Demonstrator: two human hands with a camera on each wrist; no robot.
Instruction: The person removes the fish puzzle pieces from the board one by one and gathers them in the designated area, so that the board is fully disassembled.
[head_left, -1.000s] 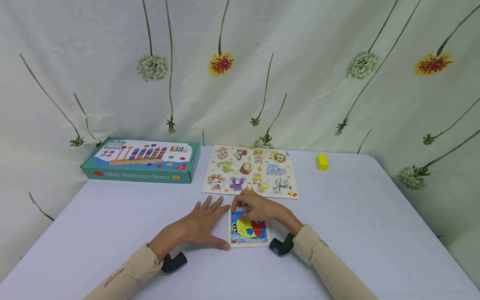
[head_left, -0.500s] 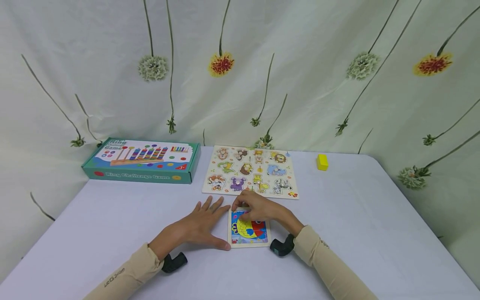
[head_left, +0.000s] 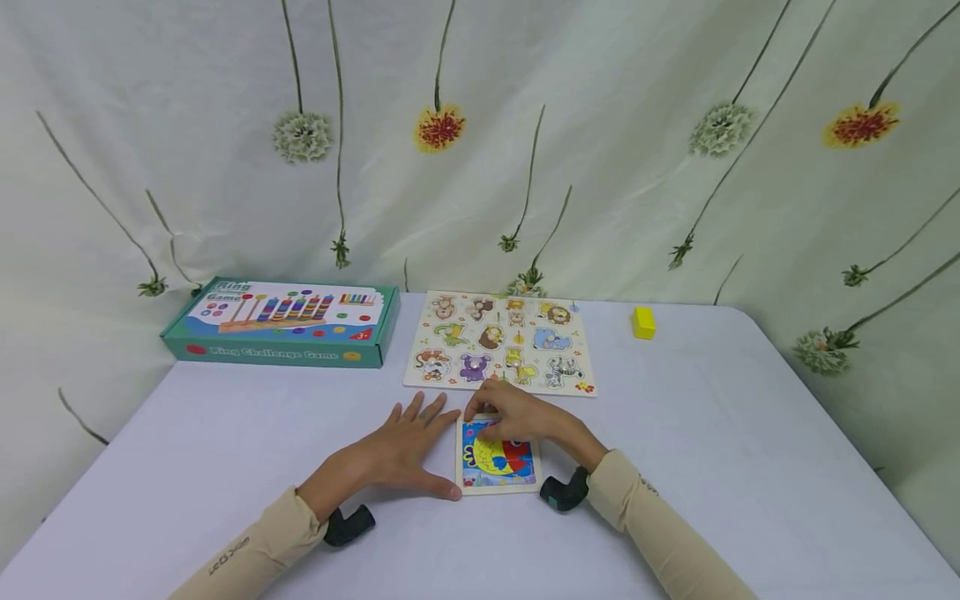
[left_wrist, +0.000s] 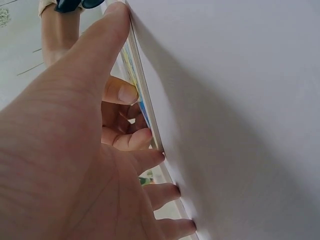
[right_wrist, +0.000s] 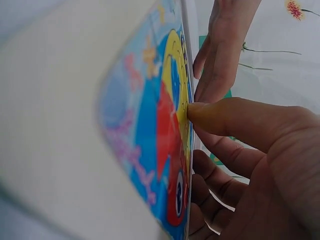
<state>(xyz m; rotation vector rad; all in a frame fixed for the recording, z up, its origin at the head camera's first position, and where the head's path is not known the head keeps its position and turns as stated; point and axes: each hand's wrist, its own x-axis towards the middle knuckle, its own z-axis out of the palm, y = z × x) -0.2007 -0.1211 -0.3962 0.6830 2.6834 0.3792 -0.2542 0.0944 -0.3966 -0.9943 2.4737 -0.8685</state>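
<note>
One fish puzzle (head_left: 499,468) is being worked on, flat on the counter (head_left: 712,467), about midway between its left and right edges. The puzzle's left side is being bordered by the left hand (head_left: 397,454), spread wide, with its thumb being set against the near left corner; nothing is being gripped by it. The puzzle's far left part is being touched by the thumb and bent fingers of the right hand (head_left: 517,414); whether a piece is being pinched cannot be told.

By judgement, a nearly complete picture is being shown, the red head and yellow body seeming seated; the part beneath the right hand is being hidden, so what is left cannot be settled.

Just beyond, room is being narrowed by an animal board (head_left: 429,329) reaching toward the counter's far edge. The far left corner is being taken up by a game box (head_left: 281,321), and the far edge, right of the board, is being marked by a yellow block (head_left: 643,323). The widest open room is being offered toward the right edge.
</note>
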